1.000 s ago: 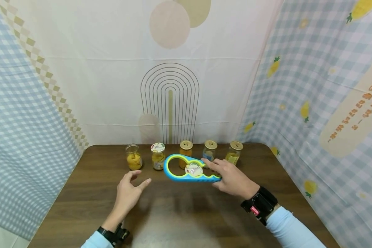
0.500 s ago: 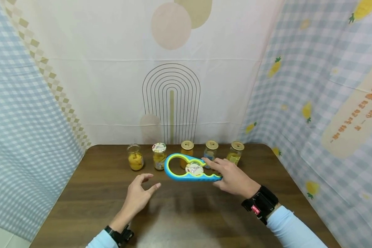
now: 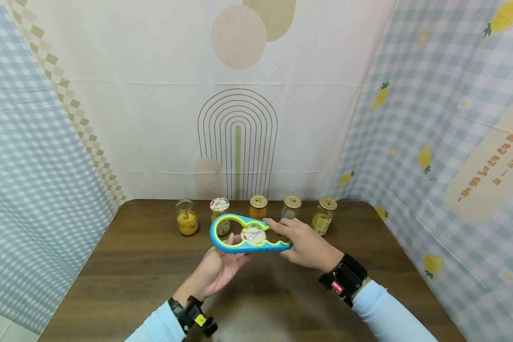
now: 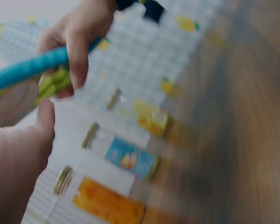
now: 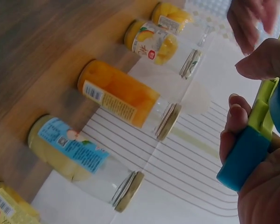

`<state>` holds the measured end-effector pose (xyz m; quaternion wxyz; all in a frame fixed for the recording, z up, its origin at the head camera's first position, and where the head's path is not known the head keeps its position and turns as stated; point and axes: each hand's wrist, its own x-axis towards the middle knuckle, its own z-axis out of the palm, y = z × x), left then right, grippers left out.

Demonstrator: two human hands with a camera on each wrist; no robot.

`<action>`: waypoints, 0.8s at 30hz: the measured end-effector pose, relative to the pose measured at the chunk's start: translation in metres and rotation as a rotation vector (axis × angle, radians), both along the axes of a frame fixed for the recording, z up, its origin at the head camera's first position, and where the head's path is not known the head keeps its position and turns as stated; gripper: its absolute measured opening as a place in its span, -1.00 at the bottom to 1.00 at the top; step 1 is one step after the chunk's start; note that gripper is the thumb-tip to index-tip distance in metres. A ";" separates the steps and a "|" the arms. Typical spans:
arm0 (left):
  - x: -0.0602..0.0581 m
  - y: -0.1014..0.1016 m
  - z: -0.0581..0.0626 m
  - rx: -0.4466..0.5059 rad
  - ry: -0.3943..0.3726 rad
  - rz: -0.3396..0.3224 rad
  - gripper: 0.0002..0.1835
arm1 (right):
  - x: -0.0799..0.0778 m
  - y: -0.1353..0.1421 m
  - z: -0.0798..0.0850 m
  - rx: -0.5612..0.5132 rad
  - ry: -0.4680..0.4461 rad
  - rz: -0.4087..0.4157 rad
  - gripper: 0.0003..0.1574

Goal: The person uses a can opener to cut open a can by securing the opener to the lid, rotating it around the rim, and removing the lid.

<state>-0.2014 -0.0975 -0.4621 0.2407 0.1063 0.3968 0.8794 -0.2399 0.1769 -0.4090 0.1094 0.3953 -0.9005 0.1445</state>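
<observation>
A blue and yellow-green jar opener point(image 3: 222, 249) is in my right hand point(image 3: 309, 242), above the table in the head view. The right fingers grip its handle end, which shows from below in the right wrist view point(image 5: 245, 156). Inside the opener's middle notch sits a round jar lid point(image 3: 253, 234) with a patterned white top; its pale underside point(image 4: 16, 105) shows in the left wrist view. Palm up, my left hand point(image 3: 220, 270) lies just under the opener, its thumb point(image 4: 45, 116) extended at the lid's edge. Part of the left fingers is hidden behind the opener.
Several fruit jars stand in a row along the table's back edge. The leftmost, an open jar point(image 3: 187, 222), has no lid; beside it is a jar with a patterned lid point(image 3: 219, 204). Gold-lidded jars point(image 3: 323, 218) continue rightward. A cloth backdrop point(image 3: 154, 118) hangs behind.
My left hand has moved right and turned palm up, from apart to underneath the jar opener. My right hand has shifted a little left with the opener and lid.
</observation>
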 end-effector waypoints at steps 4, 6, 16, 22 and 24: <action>0.001 0.008 0.011 0.176 -0.065 -0.110 -0.25 | -0.003 -0.005 -0.001 -0.012 -0.013 0.044 0.10; 0.002 0.010 0.014 0.232 -0.090 -0.141 -0.23 | -0.004 -0.006 -0.002 -0.020 -0.015 0.053 0.10; 0.004 0.012 0.011 0.285 -0.145 -0.136 -0.24 | -0.005 -0.007 -0.003 -0.031 -0.041 0.075 0.08; 0.008 0.011 0.009 0.282 -0.123 -0.126 -0.20 | -0.003 -0.009 -0.004 -0.018 -0.041 0.085 0.10; 0.008 0.011 0.010 0.259 -0.110 -0.115 -0.22 | -0.002 -0.010 -0.004 -0.019 -0.041 0.083 0.10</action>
